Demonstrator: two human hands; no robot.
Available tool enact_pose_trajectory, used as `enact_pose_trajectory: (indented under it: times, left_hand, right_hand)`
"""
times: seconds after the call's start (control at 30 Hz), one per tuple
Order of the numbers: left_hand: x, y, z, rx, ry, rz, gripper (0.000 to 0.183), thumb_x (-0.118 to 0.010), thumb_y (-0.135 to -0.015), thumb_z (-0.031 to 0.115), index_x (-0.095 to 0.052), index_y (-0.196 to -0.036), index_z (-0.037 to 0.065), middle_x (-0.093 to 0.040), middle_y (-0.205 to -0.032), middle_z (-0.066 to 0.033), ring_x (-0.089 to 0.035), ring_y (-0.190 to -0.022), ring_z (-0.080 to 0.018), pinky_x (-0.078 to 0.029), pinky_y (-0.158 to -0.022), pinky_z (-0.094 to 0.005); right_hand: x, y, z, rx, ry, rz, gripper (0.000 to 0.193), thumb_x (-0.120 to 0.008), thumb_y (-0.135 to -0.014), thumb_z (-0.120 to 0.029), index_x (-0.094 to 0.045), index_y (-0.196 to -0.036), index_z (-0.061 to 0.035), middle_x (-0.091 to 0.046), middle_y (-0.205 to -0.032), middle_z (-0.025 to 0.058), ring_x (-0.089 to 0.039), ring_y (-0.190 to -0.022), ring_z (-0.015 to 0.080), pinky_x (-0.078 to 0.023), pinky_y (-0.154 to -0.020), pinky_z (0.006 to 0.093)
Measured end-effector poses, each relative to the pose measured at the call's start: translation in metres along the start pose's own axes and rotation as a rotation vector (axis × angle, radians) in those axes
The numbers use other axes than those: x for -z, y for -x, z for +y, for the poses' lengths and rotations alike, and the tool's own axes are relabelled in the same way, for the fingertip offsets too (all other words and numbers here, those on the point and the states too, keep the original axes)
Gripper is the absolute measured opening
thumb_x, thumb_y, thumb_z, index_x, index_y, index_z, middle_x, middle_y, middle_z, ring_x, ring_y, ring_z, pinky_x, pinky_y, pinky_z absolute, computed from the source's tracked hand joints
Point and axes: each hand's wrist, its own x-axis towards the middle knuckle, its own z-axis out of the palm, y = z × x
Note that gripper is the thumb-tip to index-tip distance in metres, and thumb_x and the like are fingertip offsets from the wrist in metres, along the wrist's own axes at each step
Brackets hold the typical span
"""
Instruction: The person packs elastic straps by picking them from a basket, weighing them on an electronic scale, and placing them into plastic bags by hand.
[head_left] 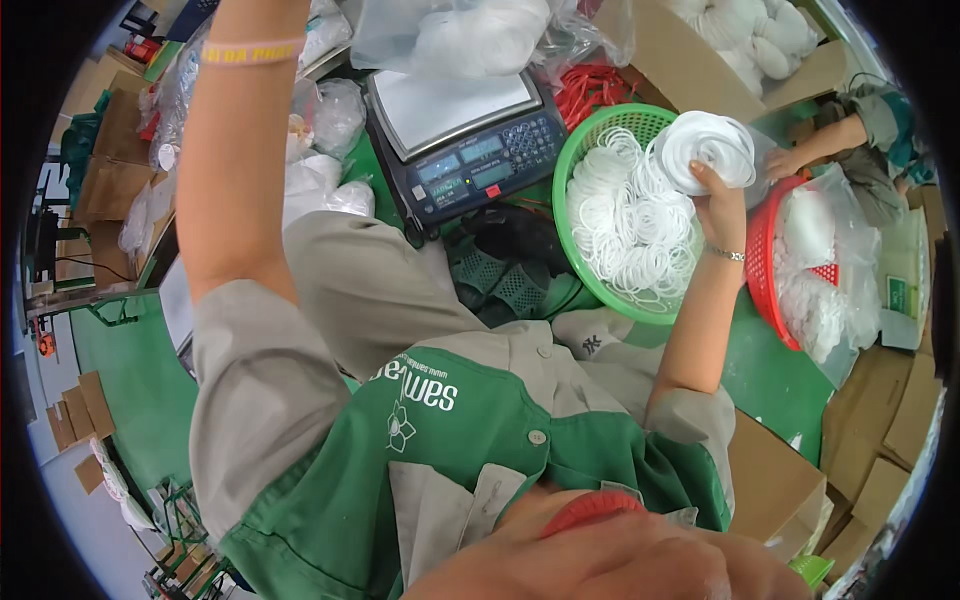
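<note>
My right hand is closed on a stack of thin white rings, thumb over the ring edges, above the right rim of a green plastic basket. Many loose white rings lie heaped in that basket. On the left, my left forearm, with a pale wristband, reaches up past the top edge, so the left hand itself is out of sight. A dark digital scale with a pale platter stands between my arms. Over its far edge is a clear plastic bag of white pieces.
Red strips lie behind the green basket. A red basket with bagged white pieces stands at right; a co-worker's hand is beside it. A cardboard box of white bundles sits at the back. Bags crowd the scale's left.
</note>
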Motion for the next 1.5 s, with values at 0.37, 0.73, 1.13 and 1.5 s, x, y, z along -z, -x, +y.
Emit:
enact_pose_trajectory:
  times: [0.37, 0.73, 1.13, 1.5]
  left_hand:
    - [0.096, 0.042, -0.154, 0.372, -0.136, 0.304, 0.064, -0.037, -0.068, -0.007, -0.036, -0.129, 0.011, -0.054, -0.111, -0.0146, -0.036, -0.041, -0.0093, -0.032, -0.039, -0.0230]
    - [0.058, 0.061, -0.090, 0.566, -0.448, 0.021, 0.058, -0.037, -0.066, -0.006, -0.048, -0.120, 0.010, -0.057, -0.103, -0.0095, -0.039, -0.047, -0.0072, -0.035, -0.044, -0.0205]
    - [0.063, 0.060, -0.089, 0.488, -0.778, -0.265, 0.051, -0.054, -0.075, 0.022, -0.044, -0.125, 0.020, -0.048, -0.121, -0.0083, -0.051, -0.081, -0.0125, -0.039, -0.061, -0.0224]
    - [0.056, 0.058, -0.090, 0.450, -0.808, 0.037, 0.071, -0.056, -0.074, 0.047, -0.028, -0.134, 0.020, -0.033, -0.132, -0.0155, -0.038, -0.116, -0.0246, -0.040, -0.076, -0.0336]
  right_hand:
    - [0.000, -0.005, 0.025, -0.102, 0.075, 0.050, 0.041, -0.063, -0.069, 0.002, -0.050, -0.107, -0.0017, -0.057, -0.099, 0.0059, -0.057, -0.087, 0.0157, -0.049, -0.071, 0.0282]
    - [-0.004, -0.006, 0.035, -0.107, 0.093, 0.050, 0.040, -0.063, -0.069, 0.002, -0.050, -0.106, -0.0003, -0.058, -0.097, 0.0072, -0.058, -0.085, 0.0162, -0.049, -0.070, 0.0275]
    - [-0.007, -0.004, 0.060, -0.166, 0.209, -0.076, 0.034, -0.065, -0.069, -0.007, -0.056, -0.101, -0.0008, -0.061, -0.094, 0.0043, -0.057, -0.084, 0.0127, -0.046, -0.073, 0.0263]
    - [0.015, -0.009, 0.079, -0.111, 0.347, 0.006, 0.032, -0.065, -0.069, -0.010, -0.057, -0.099, 0.0002, -0.060, -0.092, 0.0038, -0.055, -0.081, 0.0122, -0.044, -0.071, 0.0254]
